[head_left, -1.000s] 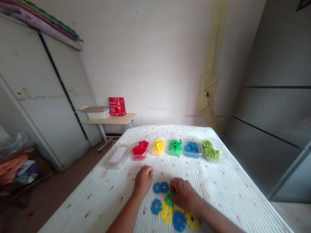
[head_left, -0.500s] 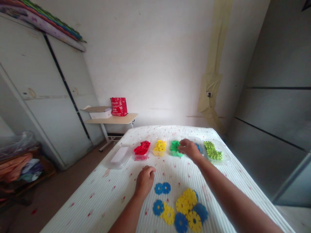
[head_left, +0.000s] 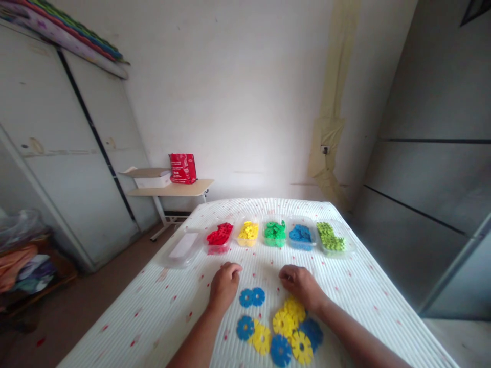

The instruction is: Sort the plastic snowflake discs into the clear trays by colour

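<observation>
One camera, on the person's head, faces forward and down along the bed (head_left: 345,286); left hand (head_left: 224,283) and right hand (head_left: 303,286) close below, wall (head_left: 249,102) far

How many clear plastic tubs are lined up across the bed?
6, in one row, left to right: near-empty tub, red tub, yellow tub, green tub, blue tub, lime tub. None appears hidden.
</observation>
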`<state>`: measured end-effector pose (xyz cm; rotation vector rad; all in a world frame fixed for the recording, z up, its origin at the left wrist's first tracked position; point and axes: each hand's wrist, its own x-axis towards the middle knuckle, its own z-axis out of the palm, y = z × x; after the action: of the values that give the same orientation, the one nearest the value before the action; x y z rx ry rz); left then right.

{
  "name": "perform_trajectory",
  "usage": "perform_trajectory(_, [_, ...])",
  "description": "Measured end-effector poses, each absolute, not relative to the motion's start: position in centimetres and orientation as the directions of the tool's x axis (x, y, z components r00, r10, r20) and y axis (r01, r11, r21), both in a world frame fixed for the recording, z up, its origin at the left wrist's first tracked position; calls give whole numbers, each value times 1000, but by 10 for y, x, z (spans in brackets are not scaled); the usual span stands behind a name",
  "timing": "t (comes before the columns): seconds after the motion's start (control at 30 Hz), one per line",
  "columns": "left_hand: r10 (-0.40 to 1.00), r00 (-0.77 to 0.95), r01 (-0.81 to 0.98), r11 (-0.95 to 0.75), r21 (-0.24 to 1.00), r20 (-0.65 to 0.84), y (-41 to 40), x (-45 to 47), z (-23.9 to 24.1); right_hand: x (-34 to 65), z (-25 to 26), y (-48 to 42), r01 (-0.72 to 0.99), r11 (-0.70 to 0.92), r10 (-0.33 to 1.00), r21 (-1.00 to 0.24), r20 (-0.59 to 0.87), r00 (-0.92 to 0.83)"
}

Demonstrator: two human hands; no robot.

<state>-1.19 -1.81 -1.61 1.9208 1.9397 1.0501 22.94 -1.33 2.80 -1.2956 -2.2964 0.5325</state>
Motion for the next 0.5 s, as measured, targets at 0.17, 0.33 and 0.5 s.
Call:
perform_trajectory(0.17, [924,-176,719,-115,686,340,-16,-17,-17,185,39,-25,818,447,885,-361,45,-464])
perform_trajectory(0.33, [918,-201,672,-125,730,342,-16,-18,-16,146,33,-36,878,447,893,-173,25,-449])
perform_trajectory(0.5, [922,-201,662,-121,740,331,-16,-18,-17,136,28,-35,852,433,885,-294,-40,-464])
